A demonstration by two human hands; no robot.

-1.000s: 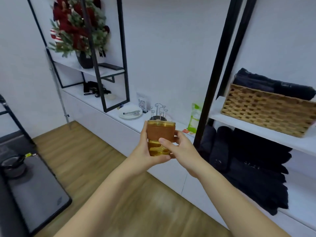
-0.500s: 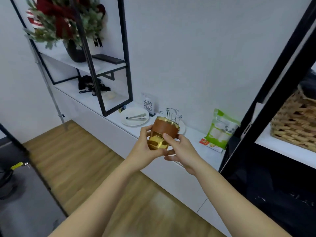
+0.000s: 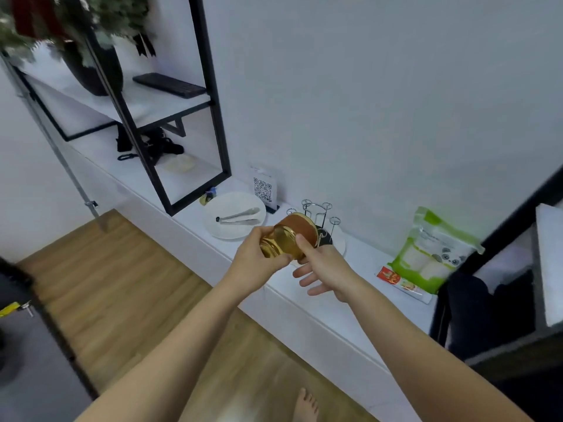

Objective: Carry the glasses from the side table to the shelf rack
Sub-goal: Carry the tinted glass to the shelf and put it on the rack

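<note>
An amber glass (image 3: pixel 288 240) with a brown sleeve is tipped almost on its side, its base turned toward me. My left hand (image 3: pixel 259 263) wraps around its lower part. My right hand (image 3: pixel 323 266) touches it with thumb and forefinger while the other fingers spread out below. Both hands hold the glass just above the white ledge (image 3: pixel 359 287), in front of a wire cup rack (image 3: pixel 320 217) standing on a round white tray. The rack's prongs carry nothing.
A white plate with metal tongs (image 3: pixel 233 216) and a QR-code stand (image 3: pixel 263 188) sit left of the rack. A green snack bag (image 3: pixel 432 257) lies to the right. A black-framed shelf (image 3: pixel 170 111) holds a keyboard and a plant pot. My bare foot (image 3: pixel 306 406) is on the wood floor.
The glass has tilted from upright to nearly sideways with its base facing me. I have come closer to the ledge, and the wicker basket has left the view.
</note>
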